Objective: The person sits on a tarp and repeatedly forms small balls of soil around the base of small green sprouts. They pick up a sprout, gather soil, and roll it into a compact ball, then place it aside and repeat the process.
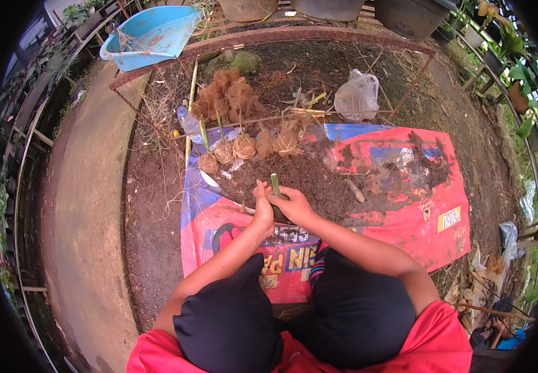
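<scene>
My left hand point(264, 210) and my right hand point(296, 205) are cupped together around a dark ball of soil point(280, 216), pressing it from both sides. Out of its top stands a cut green plant stem point(275, 183), between my hands. Most of the ball is hidden by my fingers. Beneath them, loose dark soil point(297, 175) is spread over a red and blue printed plastic sheet point(413, 224). Beyond the soil sits a row of several fibre balls bound with string point(244, 147), some with green shoots sticking up. A short brown stick-like piece point(355, 191) lies on the soil to the right.
Behind the row are a heap of brown coconut fibre point(231, 95), a plastic bottle point(189, 122) and a translucent plastic bag point(356, 97). A rusty metal frame point(287, 32) crosses the far side, beside a blue basin point(157, 37). Another person point(502, 332) is at lower right.
</scene>
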{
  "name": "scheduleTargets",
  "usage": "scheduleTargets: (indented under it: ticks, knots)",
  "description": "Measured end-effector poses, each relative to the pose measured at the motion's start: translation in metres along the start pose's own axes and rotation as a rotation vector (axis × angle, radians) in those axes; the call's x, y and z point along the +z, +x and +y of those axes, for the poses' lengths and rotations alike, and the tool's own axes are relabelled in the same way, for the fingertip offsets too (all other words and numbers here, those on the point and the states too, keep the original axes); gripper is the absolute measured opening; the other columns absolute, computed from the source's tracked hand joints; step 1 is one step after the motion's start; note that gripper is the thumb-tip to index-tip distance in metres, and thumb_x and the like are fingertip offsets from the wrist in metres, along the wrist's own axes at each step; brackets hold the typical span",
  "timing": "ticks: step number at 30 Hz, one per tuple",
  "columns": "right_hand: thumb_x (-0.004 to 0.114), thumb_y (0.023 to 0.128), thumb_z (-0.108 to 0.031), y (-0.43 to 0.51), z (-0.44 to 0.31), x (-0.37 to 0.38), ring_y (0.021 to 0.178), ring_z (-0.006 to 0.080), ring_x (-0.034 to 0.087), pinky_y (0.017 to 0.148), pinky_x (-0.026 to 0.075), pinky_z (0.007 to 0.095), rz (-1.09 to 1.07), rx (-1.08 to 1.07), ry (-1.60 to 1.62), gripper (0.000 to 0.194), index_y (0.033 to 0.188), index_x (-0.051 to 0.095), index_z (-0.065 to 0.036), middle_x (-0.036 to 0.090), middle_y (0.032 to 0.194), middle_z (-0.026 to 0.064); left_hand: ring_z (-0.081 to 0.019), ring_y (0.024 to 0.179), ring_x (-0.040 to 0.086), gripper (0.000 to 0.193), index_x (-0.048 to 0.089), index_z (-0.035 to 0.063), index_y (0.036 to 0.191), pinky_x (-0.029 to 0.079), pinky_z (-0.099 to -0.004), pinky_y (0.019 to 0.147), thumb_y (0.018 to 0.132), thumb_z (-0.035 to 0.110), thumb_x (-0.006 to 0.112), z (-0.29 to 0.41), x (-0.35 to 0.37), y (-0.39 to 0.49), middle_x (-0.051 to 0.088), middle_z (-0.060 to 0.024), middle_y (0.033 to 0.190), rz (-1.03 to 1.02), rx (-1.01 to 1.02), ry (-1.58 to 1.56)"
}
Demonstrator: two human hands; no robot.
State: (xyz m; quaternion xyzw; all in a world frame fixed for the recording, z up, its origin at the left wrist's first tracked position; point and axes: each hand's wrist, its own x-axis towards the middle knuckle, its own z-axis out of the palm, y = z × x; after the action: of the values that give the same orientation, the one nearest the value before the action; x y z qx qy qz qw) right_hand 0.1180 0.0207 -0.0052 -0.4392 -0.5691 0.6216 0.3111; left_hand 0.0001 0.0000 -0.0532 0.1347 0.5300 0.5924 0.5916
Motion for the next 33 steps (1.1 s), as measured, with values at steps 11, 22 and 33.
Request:
scheduleTargets:
  ticks: [11,22,33]
  knots:
    - [0.060,0.097,-0.014,0.009,-0.024,-0.030,0.064,0.0245,0.070,0.058,0.058,0.0375,0.137,0.220,0.481,0.016,0.093,0.062,0.001,0.069,0.086,0.0142,-0.0251,0.120,0.053,0.059,0.041,0.0118,0.136,0.042,-0.0438,0.105,0.105,0.062,0.041,0.012,0.009,-0.021,0.047,-0.0122,0.132,-0.076,0.033,0.144]
    - [0.073,0.091,-0.019,0.013,-0.042,-0.015,0.093,0.0211,0.072,0.083,0.055,0.0334,0.099,-0.028,0.077,0.024,0.107,0.065,-0.004,0.072,0.093,0.0089,-0.0327,0.121,0.062,0.083,0.048,0.0115,0.144,0.050,-0.0522,0.106,0.098,0.078,0.027,0.047,0.014,-0.033,0.058,-0.0137,0.136,-0.367,-0.271,-0.177]
    - [0.081,0.085,-0.018,0.001,-0.036,-0.009,0.105,0.0186,0.070,0.092,0.054,0.0348,-0.046,-0.443,-0.315,0.037,0.116,0.067,-0.004,0.072,0.111,0.0096,-0.0298,0.129,0.058,0.055,0.040,0.0184,0.151,0.052,-0.0594,0.100,0.110,0.052,0.026,0.032,0.004,-0.035,0.055,-0.0099,0.142,-0.361,-0.261,-0.076]
